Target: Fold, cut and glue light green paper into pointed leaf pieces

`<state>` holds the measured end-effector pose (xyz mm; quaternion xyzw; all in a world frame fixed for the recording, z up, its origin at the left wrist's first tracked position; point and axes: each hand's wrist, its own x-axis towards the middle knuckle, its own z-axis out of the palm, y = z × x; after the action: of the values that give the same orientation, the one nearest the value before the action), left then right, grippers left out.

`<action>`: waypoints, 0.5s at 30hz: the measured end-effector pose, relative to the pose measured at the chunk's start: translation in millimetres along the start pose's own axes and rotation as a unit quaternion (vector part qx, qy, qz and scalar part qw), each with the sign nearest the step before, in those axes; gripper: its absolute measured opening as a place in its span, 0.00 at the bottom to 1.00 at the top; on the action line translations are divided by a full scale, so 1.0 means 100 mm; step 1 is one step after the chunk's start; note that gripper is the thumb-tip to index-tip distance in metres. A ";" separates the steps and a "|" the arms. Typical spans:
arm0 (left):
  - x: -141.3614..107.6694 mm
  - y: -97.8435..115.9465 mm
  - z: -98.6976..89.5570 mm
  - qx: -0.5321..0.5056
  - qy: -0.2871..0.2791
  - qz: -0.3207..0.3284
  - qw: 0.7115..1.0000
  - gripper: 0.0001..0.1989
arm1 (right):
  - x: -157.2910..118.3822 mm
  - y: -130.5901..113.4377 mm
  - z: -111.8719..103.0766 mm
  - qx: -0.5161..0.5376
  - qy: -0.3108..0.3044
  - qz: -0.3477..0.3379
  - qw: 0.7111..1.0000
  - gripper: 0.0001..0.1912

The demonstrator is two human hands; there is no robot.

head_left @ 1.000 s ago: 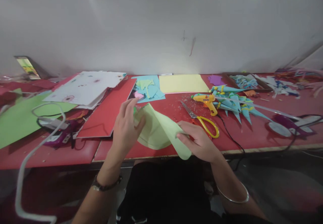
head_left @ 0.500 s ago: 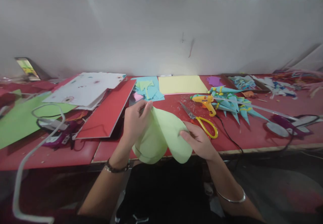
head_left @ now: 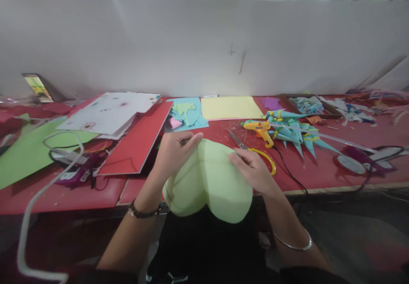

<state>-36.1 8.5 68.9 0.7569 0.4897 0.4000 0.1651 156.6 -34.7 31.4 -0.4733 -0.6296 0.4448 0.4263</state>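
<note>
A light green sheet of paper (head_left: 209,181) curls into a rounded roll in front of me, hanging over the red table's front edge (head_left: 319,188). My left hand (head_left: 174,152) grips its upper left edge with fingers and thumb. On the upper right edge, my right hand (head_left: 252,171) pinches the sheet. Yellow-handled scissors (head_left: 252,149) lie just behind my right hand, partly hidden by it.
A yellow glue gun (head_left: 260,128) and blue paper cones (head_left: 295,132) lie to the right. A yellow sheet (head_left: 230,107) and blue scraps (head_left: 188,113) sit at the back. Red card (head_left: 137,141), white sheets (head_left: 108,111), green paper (head_left: 28,152) and a white cable (head_left: 32,203) fill the left.
The green sheet has been curled tighter and pulled toward me. Both hands have come closer together at its top edge, and its lower part now hangs past the table edge.
</note>
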 end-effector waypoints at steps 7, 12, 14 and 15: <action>0.01 0.02 -0.01 0.000 0.004 0.031 1.000 0.22 | 0.00 -0.01 0.02 0.028 -0.023 0.013 0.999 0.20; 0.01 0.03 0.02 -0.013 0.008 0.042 0.999 0.21 | 0.00 -0.04 0.04 -0.008 -0.005 0.003 1.000 0.21; 0.01 0.03 0.02 -0.016 0.011 0.038 0.999 0.21 | 0.00 -0.03 0.06 -0.005 -0.015 0.008 1.000 0.20; 0.00 0.03 0.02 -0.017 0.013 0.038 0.999 0.21 | -0.01 -0.02 0.08 -0.003 -0.015 0.008 1.000 0.20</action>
<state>-32.2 7.6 69.6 0.7668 0.4560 0.4240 0.1560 149.2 -36.9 31.0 -0.4726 -0.6333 0.4538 0.4118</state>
